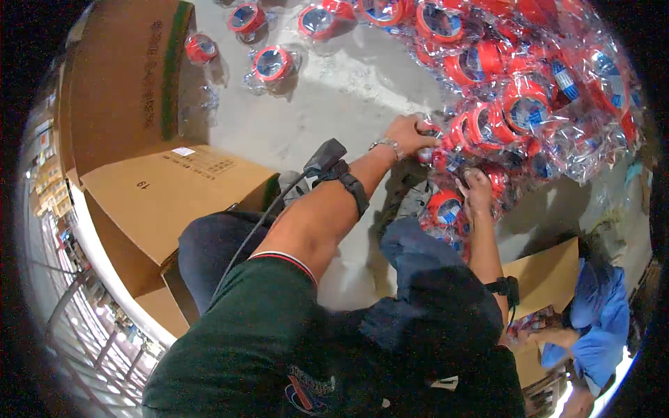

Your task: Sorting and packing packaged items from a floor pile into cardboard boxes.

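Note:
A large heap of red tape rolls (pixel 486 124) in clear plastic wrap lies on the floor at the upper right. At the heap's near left edge, my left hand (pixel 410 137) has its thumb and fingers closed round a wrapped red tape roll (pixel 430 131). My right hand (pixel 478 191) is lower, its fingers curled in among the wrapped rolls; what they grip is partly hidden. Just left of it sits another wrapped tape roll (pixel 444 207). A strap with a small black device is on each of my forearms.
Several loose wrapped tape rolls (pixel 270 63) lie on the grey floor (pixel 334 87) ahead. An open cardboard box (pixel 174 188) stands at my left. At the lower right are another cardboard box (pixel 547 279) and a person in blue (pixel 599 320), one hand reaching toward it.

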### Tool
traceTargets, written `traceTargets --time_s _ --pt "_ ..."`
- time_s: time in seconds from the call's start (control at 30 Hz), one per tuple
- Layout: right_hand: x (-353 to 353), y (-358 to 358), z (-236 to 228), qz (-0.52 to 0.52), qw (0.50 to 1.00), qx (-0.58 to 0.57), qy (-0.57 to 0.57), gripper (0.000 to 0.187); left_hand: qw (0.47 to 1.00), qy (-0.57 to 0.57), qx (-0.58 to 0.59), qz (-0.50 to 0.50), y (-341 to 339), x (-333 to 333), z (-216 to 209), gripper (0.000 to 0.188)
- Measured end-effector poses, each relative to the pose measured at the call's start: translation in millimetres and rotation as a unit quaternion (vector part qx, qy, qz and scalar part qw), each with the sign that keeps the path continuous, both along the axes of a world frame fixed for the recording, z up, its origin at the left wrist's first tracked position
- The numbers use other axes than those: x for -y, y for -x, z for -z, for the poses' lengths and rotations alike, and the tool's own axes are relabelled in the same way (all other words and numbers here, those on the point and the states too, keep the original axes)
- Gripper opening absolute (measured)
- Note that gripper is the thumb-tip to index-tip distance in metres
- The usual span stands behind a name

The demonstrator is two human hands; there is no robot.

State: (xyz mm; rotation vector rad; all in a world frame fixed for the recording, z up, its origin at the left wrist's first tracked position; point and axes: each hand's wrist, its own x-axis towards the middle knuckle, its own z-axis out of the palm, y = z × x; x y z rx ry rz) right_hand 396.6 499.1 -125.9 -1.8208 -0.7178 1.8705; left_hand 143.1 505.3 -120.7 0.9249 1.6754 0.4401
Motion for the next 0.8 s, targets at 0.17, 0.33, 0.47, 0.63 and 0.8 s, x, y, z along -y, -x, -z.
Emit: traceTargets --time_s 0.17,0.33,0.47,0.63,0.8 --pt "-11.9 5.0 7.2 -0.1 0.994 0.012 0.028 0.012 0.99 -0.009 0.028 -0.141 1.1 13.7 33.4 0.092" --pt "1.1 29.3 12.0 -0.321 0.923 0.133 -0.164 0.021 0.996 -0.069 -0.022 -0.055 -3.0 28.9 21.8 0.097" --pt "15.1 24.8 22.8 -0.311 0.944 0.037 -0.106 0.019 0.983 -0.106 -0.102 -0.109 -1.0 43.0 18.1 0.09" --pt "-1.7 -39.7 7.7 -0.381 0.917 0.044 -0.112 0.028 0.997 -0.003 -0.011 0.07 10.9 1.8 -54.7 0.068" --pt "-13.0 80.4 -159.3 -0.433 0.888 0.043 -0.146 0.019 0.984 -0.066 0.122 0.109 110.8 6.4 -165.1 0.065"
